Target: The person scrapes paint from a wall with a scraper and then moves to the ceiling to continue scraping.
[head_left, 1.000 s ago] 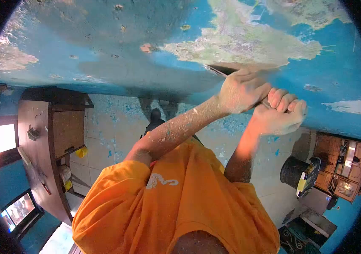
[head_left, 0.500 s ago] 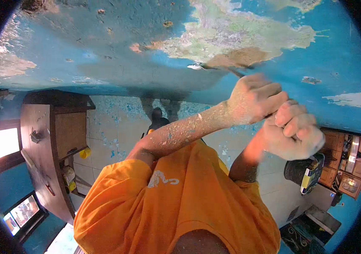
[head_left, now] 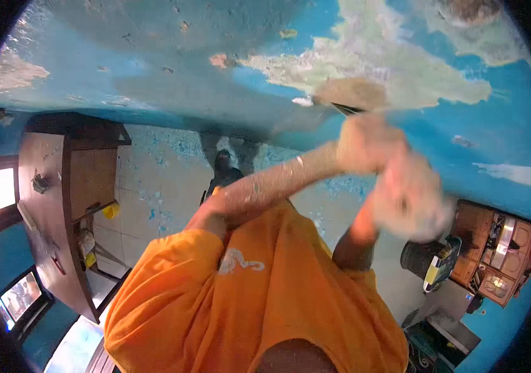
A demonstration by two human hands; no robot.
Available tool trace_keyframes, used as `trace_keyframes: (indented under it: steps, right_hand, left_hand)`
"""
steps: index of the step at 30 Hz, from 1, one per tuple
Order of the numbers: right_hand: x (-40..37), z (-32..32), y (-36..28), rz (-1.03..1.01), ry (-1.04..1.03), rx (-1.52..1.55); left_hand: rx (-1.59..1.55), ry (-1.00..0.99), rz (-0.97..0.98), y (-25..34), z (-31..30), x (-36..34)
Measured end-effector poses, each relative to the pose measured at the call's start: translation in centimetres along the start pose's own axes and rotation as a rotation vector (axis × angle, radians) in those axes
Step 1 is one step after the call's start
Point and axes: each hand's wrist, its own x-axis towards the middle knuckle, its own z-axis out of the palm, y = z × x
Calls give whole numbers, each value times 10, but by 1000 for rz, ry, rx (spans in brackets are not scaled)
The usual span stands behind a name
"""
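Orange shirt (head_left: 259, 298): nearest, bottom centre.
Right hand (head_left: 409, 200): blurred, just right of and nearer than the left hand; its grip cannot be told.
Left hand (head_left: 370, 144): grip clenched round the scraper (head_left: 345, 109) handle.
Scraper: blade tip against the blue wall (head_left: 153, 62), far, right of centre, beside a bare patch (head_left: 352, 92).

The left hand (head_left: 368, 144) just below the scraper (head_left: 345, 109) and the right hand (head_left: 411, 199) lower below it are blurred; the hands hide its handle.

Left hand (head_left: 368, 144), right hand (head_left: 409, 202) fisted together (blurred)
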Motion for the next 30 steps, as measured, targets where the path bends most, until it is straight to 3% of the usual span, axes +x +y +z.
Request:
trace_keyframes:
  steps: [1, 2, 3, 4, 5, 6, 7, 8, 9, 10, 13, 14, 15, 17, 18, 22, 23, 25, 26, 30]
  right_hand:
    - [12, -4, -9, 106, -323, -286]
    - [10, -4, -10, 132, -323, -287]
    - [5, -1, -5, 113, -211, -236]
    - [0, 4, 6, 66, -27, -133]
    - [-7, 18, 24, -11, 259, 51]
    - [-14, 25, 38, -7, 395, 106]
    - [-18, 23, 38, 29, 380, 118]
    - [-18, 14, 25, 81, 171, -1]
    - [-8, 1, 7, 148, -178, -271]
    - [-19, 2, 9, 180, -188, -266]
    - [-34, 9, 28, -72, 386, 212]
    - [-34, 25, 40, -65, 571, 87]
    - [-36, 13, 29, -49, 567, 80]
    - [-22, -13, 10, -109, -111, -316]
    - [-12, 10, 5, -300, 312, 284]
    - [-33, -21, 16, -115, 346, 350]
    - [-34, -20, 7, -93, 355, 341]
    - [-10, -10, -9, -254, 234, 33]
    - [-5, -10, -27, -105, 352, 417]
    - [-5, -22, -1, -183, 388, 403]
  left_hand:
    - [22, -21, 135, 9, -10, 25]
    - [30, -48, 251, 19, -15, 36]
    - [16, -48, 242, 18, -9, 27]
    - [-34, 8, 107, 5, 4, 13]
    - [-84, 60, -19, -10, 14, -2]
    - [-81, 85, -94, -14, 14, -11]
    - [-80, 93, -91, -10, 21, -19]
    - [-148, 149, 12, -4, 19, -11]
    - [-216, 194, 106, -3, 15, -1]
    - [-15, 33, 280, 10, -5, 26]
    - [-34, 44, 197, 2, 8, 11]
    - [54, 28, 113, -1, 7, 8]
    - [48, 24, 96, 5, 14, 2]
    - [-182, 160, 148, 6, 19, 15]
    - [-130, 88, 276, 16, 8, 34]
    - [-37, 80, 327, 14, 23, 30]
    - [-75, 105, 253, 19, 26, 30]
    - [-122, 122, 214, 26, 26, 43]
    - [-65, 143, 238, 28, 23, 54]
    - [57, 146, 266, 30, 29, 51]
